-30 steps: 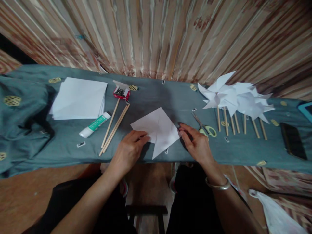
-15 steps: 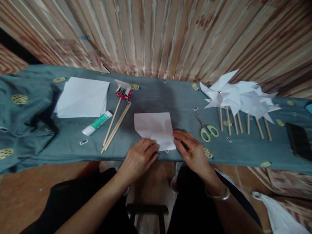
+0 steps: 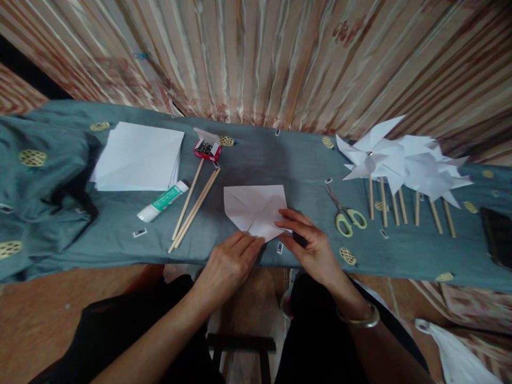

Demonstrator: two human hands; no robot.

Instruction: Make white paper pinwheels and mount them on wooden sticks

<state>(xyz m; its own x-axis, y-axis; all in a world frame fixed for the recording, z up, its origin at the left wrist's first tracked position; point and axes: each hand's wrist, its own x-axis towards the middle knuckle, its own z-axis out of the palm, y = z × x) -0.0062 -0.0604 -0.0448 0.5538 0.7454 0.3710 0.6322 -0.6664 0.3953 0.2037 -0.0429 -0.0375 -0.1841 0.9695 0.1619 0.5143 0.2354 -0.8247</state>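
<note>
A white sheet of paper (image 3: 252,200) lies on the cloth in front of me, creased, with its lower corners folded in toward the middle. My left hand (image 3: 234,261) pinches the lower edge of the sheet, fingers pressed together. At the right side, my right hand (image 3: 310,240) has its fingertips on top of the folded corner and its thumb by the edge, so it grips the flap. Part of the lower edge is hidden under the left fingers. Scissors (image 3: 344,216) with green handles lie to the right of my right hand.
Left of the sheet are wooden sticks (image 3: 196,210), a glue stick (image 3: 163,201), a small red box of pins (image 3: 208,149) and a paper stack (image 3: 140,157). Paper pinwheels (image 3: 384,160) on sticks lie at the right, near a dark phone (image 3: 496,237). A curtain (image 3: 256,64) hangs behind.
The paper's lower right corner has been folded inward, and my right hand has moved slightly left over it. My left hand stays at the lower edge. The view has shifted slightly.
</note>
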